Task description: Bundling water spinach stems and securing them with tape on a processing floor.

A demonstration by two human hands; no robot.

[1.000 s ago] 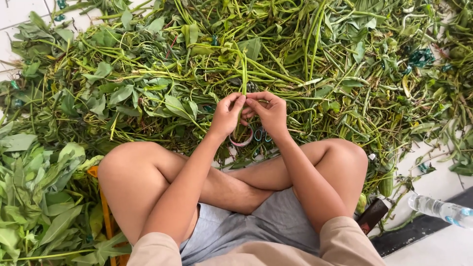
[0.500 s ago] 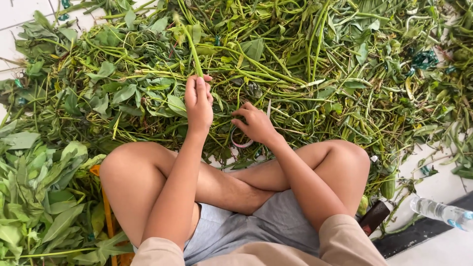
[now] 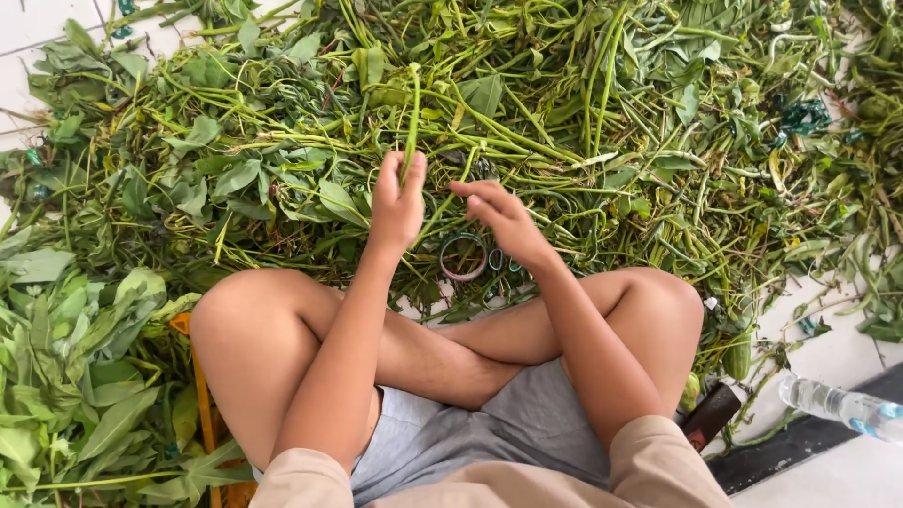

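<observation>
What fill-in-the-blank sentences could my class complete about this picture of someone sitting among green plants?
1. The left hand grips a green ____, held upright.
2. The right hand is open and holds ____.
3. The rubber bands lie on the floor just in front of the crossed ____.
4. The plastic bottle lies at the person's ____ side.

Missing words: stem; nothing; legs; right

I sit cross-legged with the heap of stems (image 3: pixel 564 122) spread before my knees, and my left hand (image 3: pixel 397 202) holds one stem (image 3: pixel 412 113) upright above it, my right hand (image 3: pixel 503 221) just beside. Rubber bands (image 3: pixel 463 259) lie between my hands and shins. Leaves (image 3: pixel 75 376) lie at my left, a bottle (image 3: pixel 842 404) at my right.
</observation>
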